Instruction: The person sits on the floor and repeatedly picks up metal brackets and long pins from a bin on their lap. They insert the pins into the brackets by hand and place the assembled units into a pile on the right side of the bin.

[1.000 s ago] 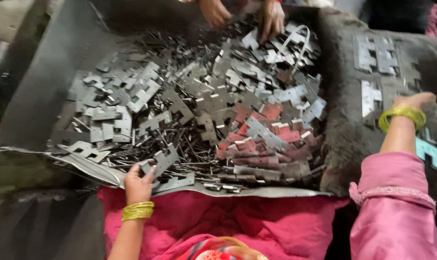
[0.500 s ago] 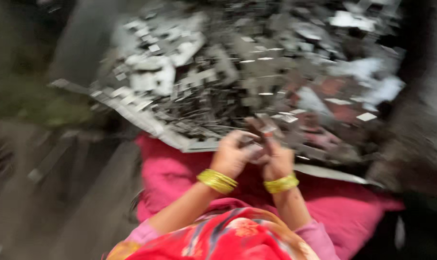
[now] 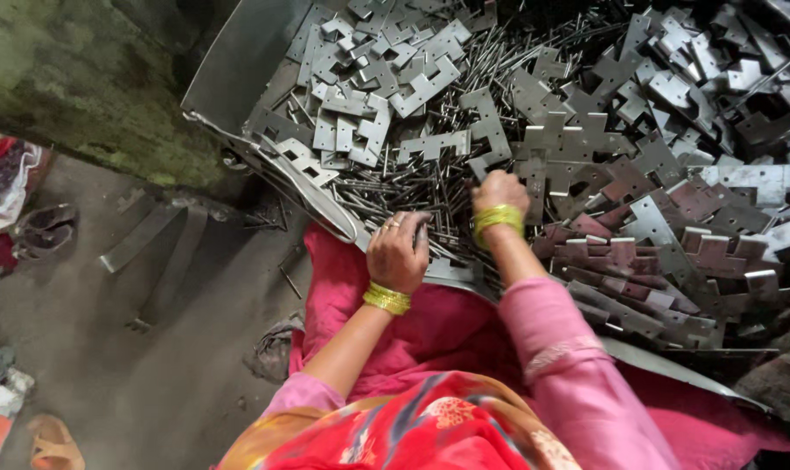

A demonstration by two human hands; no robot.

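Hundreds of stamped metal hinge plates (image 3: 578, 139) and thin steel rods (image 3: 412, 187) fill a wide sheet-metal tray (image 3: 229, 70) at the person's lap, over a pink cloth (image 3: 430, 331). Stiff, hard and probably sharp-edged, the plates look best taken by their flat faces; the rods seem slippery and best pinched in a bunch. Left hand (image 3: 399, 252) curls over rods at the tray's near rim; right hand (image 3: 499, 190) digs into the pile, its fingers hidden, grip unclear.

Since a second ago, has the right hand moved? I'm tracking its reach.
Yes. The right hand came in from the far right edge of the metal heap to its near middle, beside the left hand.
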